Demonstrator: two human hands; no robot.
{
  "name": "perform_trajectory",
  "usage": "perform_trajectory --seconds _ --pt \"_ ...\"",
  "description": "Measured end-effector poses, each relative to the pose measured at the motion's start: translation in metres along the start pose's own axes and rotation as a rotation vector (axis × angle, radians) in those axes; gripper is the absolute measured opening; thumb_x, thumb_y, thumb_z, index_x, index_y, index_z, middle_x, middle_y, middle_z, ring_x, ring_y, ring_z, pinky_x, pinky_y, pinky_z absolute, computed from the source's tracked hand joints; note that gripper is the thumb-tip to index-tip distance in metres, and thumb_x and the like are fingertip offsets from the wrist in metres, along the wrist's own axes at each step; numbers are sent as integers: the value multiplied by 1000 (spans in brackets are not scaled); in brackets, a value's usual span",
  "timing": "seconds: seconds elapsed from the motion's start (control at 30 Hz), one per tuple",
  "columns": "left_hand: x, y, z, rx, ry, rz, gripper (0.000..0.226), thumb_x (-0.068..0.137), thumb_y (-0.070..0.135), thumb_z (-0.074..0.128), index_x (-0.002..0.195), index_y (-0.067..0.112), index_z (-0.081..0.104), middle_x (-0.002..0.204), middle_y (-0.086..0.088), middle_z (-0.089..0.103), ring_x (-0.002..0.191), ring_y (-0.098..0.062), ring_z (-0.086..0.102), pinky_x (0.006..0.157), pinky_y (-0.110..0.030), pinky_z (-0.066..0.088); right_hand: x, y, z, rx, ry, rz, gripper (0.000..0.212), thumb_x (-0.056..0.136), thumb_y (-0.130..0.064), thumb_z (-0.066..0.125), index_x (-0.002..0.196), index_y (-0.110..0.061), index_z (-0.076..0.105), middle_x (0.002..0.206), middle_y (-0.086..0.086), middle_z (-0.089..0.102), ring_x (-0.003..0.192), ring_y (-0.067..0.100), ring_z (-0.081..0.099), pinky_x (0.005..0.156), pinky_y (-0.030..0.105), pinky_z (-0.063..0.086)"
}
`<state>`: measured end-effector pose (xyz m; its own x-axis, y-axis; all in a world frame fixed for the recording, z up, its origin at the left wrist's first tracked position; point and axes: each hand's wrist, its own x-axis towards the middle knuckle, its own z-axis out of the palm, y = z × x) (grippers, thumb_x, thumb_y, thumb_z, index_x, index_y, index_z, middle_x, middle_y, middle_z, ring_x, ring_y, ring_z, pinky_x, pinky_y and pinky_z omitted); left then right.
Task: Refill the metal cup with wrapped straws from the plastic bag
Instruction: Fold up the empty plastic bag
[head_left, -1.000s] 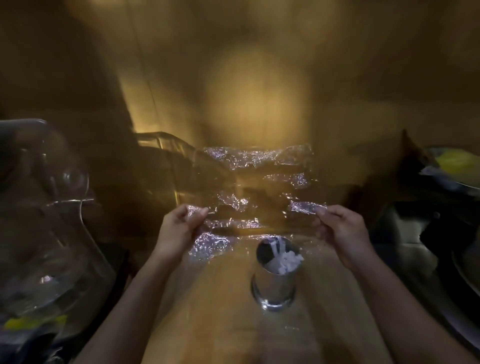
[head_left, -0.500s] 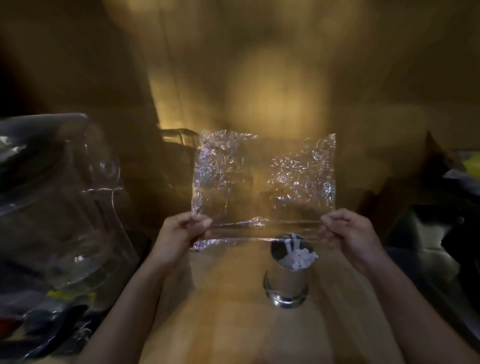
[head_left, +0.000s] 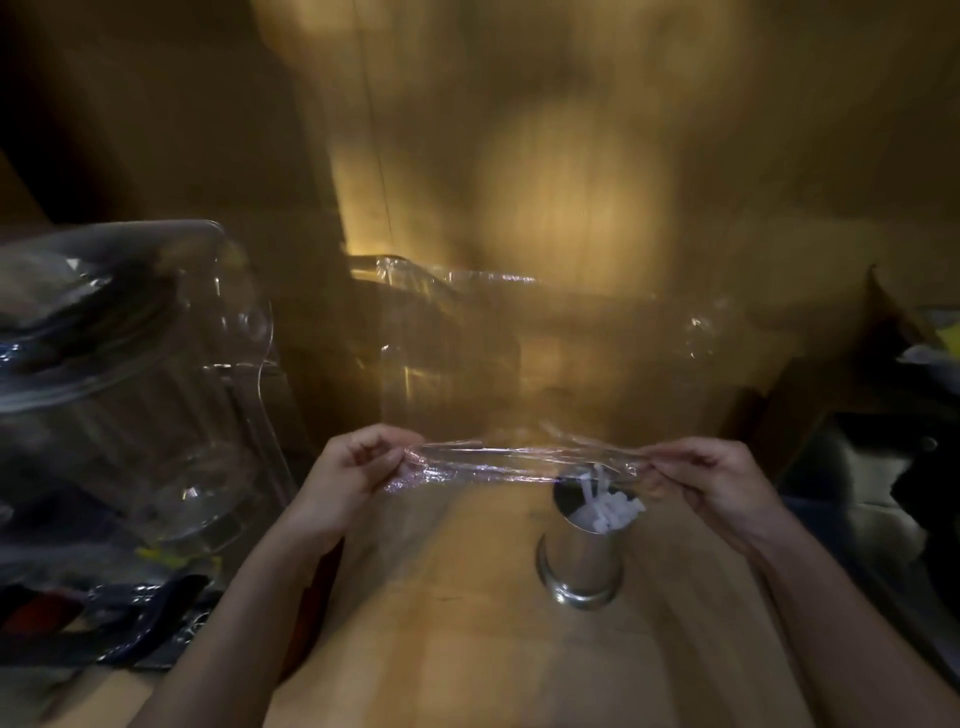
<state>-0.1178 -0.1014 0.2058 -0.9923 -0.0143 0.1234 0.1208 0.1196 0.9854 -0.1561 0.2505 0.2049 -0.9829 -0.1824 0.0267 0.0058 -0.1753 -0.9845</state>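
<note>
Clear plastic bag (head_left: 524, 462) between both hands, above metal cup (head_left: 582, 556), beside glass jar (head_left: 130, 374).

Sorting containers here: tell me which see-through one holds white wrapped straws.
None; the straws stand in the opaque metal cup under the right hand, not the clear jar.

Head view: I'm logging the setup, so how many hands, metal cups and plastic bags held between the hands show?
Hands: 2, left hand and right hand
Metal cup: 1
Plastic bag: 1
Total: 4
</note>
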Motion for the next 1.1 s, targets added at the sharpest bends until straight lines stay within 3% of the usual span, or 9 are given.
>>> perform_trajectory --seconds 0.17,0.33,0.5,0.57,0.63,0.7,0.83,0.97,1.1 --pt "-4 4 5 -81 28 33 33 69 -18 53 54 8 69 78 -4 76 73 -15 69 61 -20 53 -4 2 1 -20 25 -55 23 61 17 57 46 1 65 60 4 71 58 15 67 51 20 54" --pt "-7 1 4 -114 50 22 51 65 -28 40 40 12 60 84 -16 72 82 -25 66 74 -38 52 -9 -2 -1 -65 -53 -51 44 74 25 40 54 0 69 70 3 73 67 15 68 56 20 54" --pt "-16 4 10 -114 145 -43 40 88 -8 45 84 24 69 98 -17 65 88 -28 58 69 -30 49 -18 -3 4 -54 -47 -3 25 79 9 46 81 2 69 94 6 67 68 27 64 51 32 55" --pt "-18 3 12 -170 174 -166 22 92 15 51 109 25 61 118 -16 62 101 -28 60 82 -42 53 -20 -2 6 -77 -39 0 22 73 -4 56 92 -2 67 102 5 63 77 29 61 53 35 52" --pt "-21 2 14 -304 30 -330 52 88 53 45 125 18 54 131 -16 57 118 -32 55 100 -52 43 -20 -1 7 -100 -14 -15 27 69 -9 60 95 -7 66 104 2 61 82 29 59 59 38 45" --pt "-25 2 17 -510 -137 -463 80 79 73 33 126 12 54 128 -17 60 119 -35 56 98 -52 45 -22 0 6 -120 15 -47 25 75 0 58 95 -12 66 109 -2 60 80 27 58 57 33 44" --pt "-32 -1 23 -323 -120 -479 59 74 46 65 116 4 60 115 -18 65 98 -31 64 74 -39 56 -25 4 2 -186 60 -103 32 78 8 58 96 -18 66 117 -6 58 70 21 62 47 18 45" --pt "-33 -6 25 -86 17 -378 14 70 17 77 72 12 64 50 8 62 43 -1 51 40 -14 38 -27 7 -6 -195 62 -89 38 71 0 67 104 -20 66 116 9 62 71 9 68 56 18 54" --pt "-30 -5 27 -144 82 -359 17 71 12 74 81 5 63 70 -6 75 60 -11 67 50 -23 48 -32 7 -7 -206 81 -85 56 56 -18 74 105 -40 63 107 0 60 83 16 65 69 23 58"
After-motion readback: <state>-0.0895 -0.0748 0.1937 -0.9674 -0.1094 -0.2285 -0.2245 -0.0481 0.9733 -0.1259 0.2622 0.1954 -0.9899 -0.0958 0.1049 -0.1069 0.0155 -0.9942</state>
